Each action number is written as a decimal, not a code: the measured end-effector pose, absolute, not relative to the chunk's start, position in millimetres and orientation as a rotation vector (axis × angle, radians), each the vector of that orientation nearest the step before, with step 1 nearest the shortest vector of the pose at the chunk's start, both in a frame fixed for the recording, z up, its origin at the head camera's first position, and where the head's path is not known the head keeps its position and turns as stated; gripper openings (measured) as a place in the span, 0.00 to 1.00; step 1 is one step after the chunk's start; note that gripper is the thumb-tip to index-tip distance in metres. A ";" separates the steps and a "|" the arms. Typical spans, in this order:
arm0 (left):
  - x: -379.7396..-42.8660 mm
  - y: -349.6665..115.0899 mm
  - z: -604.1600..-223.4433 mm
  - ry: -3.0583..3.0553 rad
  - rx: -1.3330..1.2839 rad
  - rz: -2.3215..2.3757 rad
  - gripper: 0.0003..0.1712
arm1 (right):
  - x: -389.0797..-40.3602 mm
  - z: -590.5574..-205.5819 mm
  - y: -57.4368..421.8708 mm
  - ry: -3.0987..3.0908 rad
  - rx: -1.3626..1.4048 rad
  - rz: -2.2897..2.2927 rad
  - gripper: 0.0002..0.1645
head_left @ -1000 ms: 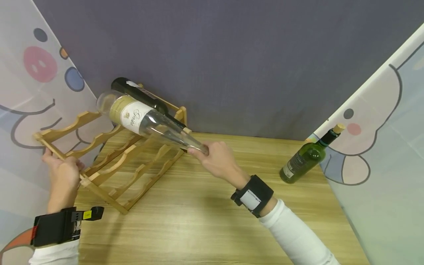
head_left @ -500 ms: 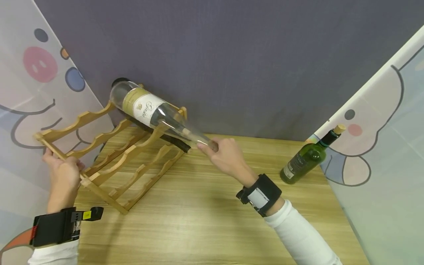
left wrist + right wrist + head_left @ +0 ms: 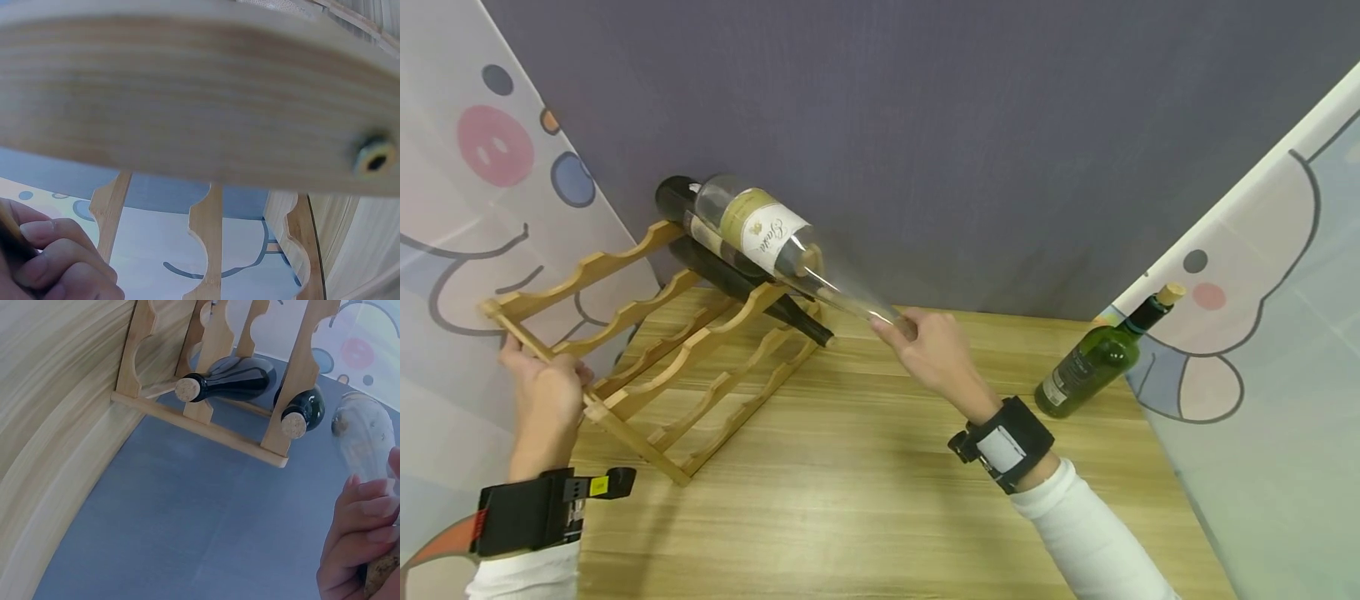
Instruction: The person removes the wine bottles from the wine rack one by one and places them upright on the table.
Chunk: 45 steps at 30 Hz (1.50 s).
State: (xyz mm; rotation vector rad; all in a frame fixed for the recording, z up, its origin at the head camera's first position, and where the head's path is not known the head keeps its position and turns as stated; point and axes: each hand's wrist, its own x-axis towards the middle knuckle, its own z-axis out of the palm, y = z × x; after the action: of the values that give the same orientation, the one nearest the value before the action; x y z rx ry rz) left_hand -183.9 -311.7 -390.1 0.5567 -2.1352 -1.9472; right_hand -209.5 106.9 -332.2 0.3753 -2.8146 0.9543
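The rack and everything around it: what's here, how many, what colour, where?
Table: one, yellowish wood, underneath
Rack: one, light wood, table's left
Clear bottle: one, colourless, held near the rack
Dark bottles: two, blackish, in the rack
Green bottle: one, green, table's right
Corks: three or more, tan, in bottles
Backdrop: one, grey, behind
Cartoon panels: two, pale, left and right
Sleeves: two, white, head view's lower edge
Wristbands: two, black, just beyond the sleeves
Left hand: one, bare, gripping the rack
Right hand: one, bare, gripping the clear bottle
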 end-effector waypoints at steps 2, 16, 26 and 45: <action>-183.2 -312.1 -389.8 -2.149 0.559 -1.935 0.47 | -210.9 -333.8 108.1 -2.815 0.361 0.954 0.26; -184.7 -310.5 -389.8 -2.151 0.567 -1.913 0.47 | -213.6 -336.2 130.0 -2.813 0.241 0.987 0.24; -185.8 -310.7 -390.5 -2.136 0.549 -1.924 0.46 | -216.4 -341.6 142.0 -2.814 0.189 0.956 0.25; -185.6 -311.0 -391.5 -2.101 0.542 -1.943 0.46 | -222.3 -353.2 170.0 -2.868 0.072 0.822 0.28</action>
State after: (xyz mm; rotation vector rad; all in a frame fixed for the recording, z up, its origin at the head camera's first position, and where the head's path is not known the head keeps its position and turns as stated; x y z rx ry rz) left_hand -185.6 -311.0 -391.5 0.5415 -2.1014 -1.9429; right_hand -222.3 170.0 -353.2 0.0716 -2.8683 0.8224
